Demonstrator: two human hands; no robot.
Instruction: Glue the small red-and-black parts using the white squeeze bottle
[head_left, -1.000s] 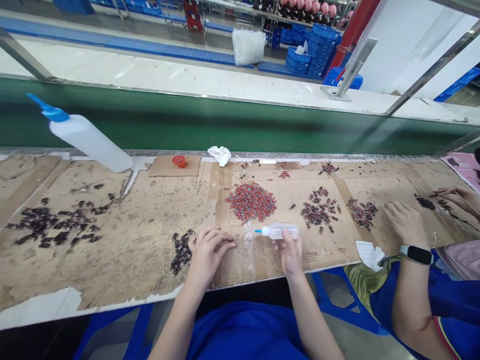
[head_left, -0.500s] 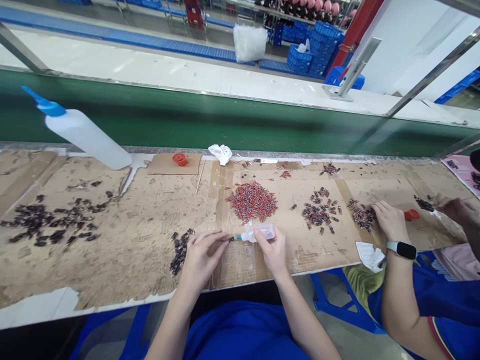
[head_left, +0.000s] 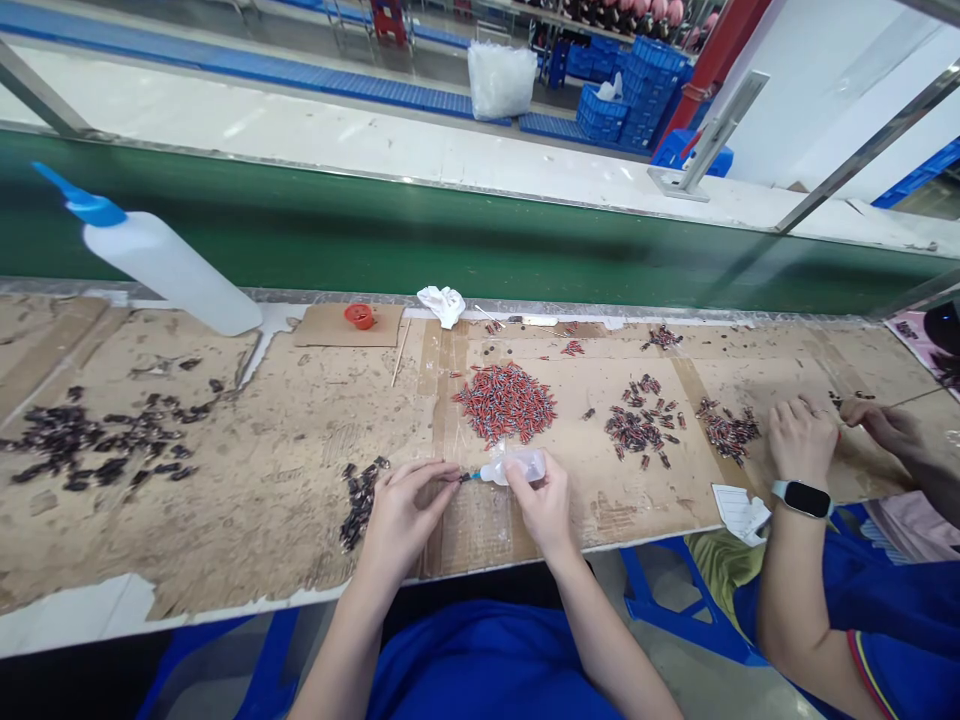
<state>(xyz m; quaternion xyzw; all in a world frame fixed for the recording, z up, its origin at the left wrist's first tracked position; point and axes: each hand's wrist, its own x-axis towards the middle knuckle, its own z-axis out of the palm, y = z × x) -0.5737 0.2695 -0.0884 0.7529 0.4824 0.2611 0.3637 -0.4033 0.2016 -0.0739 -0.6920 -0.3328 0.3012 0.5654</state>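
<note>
My right hand [head_left: 546,505] grips a small clear squeeze bottle [head_left: 514,467] lying sideways, its blue nozzle pointing left. The nozzle tip meets a tiny dark part pinched in the fingers of my left hand [head_left: 405,510]. A small heap of dark parts [head_left: 361,497] lies just left of my left hand. Beyond my hands, a pile of red parts [head_left: 505,401] rests on the cardboard-covered bench [head_left: 262,470].
A big white bottle with a blue spout [head_left: 150,258] lies tilted at the back left, with a red cap [head_left: 359,316] and a white rag [head_left: 442,304] further right. Dark parts [head_left: 90,440] are scattered at left. A co-worker's hands [head_left: 802,440] work at right. A green conveyor [head_left: 450,240] runs behind.
My right hand brought the small bottle left and down until its nozzle met the part in my left hand. The co-worker's hands shifted at right.
</note>
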